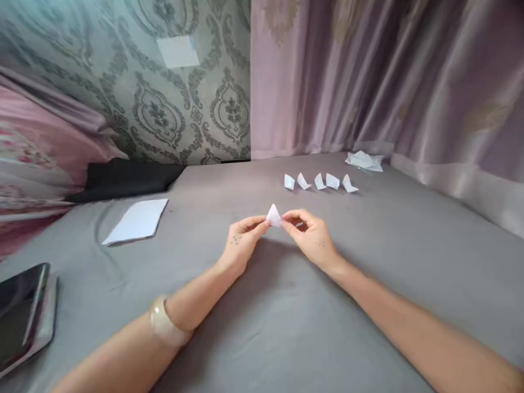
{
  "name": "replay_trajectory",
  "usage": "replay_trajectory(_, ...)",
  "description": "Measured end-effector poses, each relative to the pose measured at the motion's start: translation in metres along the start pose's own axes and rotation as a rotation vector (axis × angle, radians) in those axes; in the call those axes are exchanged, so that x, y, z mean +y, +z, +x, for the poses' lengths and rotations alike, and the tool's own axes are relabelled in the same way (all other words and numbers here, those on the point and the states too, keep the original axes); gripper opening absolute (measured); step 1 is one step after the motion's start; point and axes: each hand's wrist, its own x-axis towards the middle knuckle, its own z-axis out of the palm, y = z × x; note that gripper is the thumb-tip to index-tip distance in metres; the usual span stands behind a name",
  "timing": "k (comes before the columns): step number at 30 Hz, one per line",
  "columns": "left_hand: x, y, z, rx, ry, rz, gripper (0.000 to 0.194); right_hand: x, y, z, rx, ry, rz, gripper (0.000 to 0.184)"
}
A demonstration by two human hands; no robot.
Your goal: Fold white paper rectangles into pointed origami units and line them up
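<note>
A: ok, what are the fingers doing here?

B: The left hand (239, 240) and right hand (313, 237) are both pinching a small folded paper (273, 216), one at each lower corner. It's sitting between them, point facing up. Fingertips are covering those corners, so I'm not seeing the folds there.

A: Anything weird?

B: A whitish bit is peeking through the right hand's curled fingers, can't tell what. Beyond, five folded shapes (332, 182) are standing in a row on the gray cloth (262, 338), and a paper pile (364, 160) is lying by the curtain (286, 82), too blurry to count.

A: Far left?

B: A dark-screened device (20, 311) is running out of frame.
</note>
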Motion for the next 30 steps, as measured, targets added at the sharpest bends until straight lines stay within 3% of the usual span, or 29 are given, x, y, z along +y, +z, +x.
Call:
replay_trajectory(11, -0.004, -0.002, 0.001, 0.056, -0.022, 0.03, 0.022, -0.011, 0.002, -0.008, -0.043, -0.053, -0.042, 0.009)
replay_trajectory(20, -0.001, 0.002, -0.005, 0.0, 0.146, 0.12, 0.018, -0.011, 0.001, -0.005, -0.058, 0.012, 0.036, 0.016)
replay_trajectory(23, 0.005, 0.001, -0.005, -0.058, 0.139, 0.132, 0.022, -0.009, -0.006, 0.0, -0.145, 0.167, 0.182, 0.022)
replay_trajectory(25, 0.008, -0.001, -0.004, -0.123, 0.061, 0.053, 0.031, -0.007, -0.011, 0.002, -0.27, 0.281, 0.297, 0.027)
replay_trajectory(30, 0.007, -0.006, 0.001, -0.344, -0.15, -0.124, 0.037, -0.006, -0.019, 0.004, -0.487, 0.294, 0.451, 0.026)
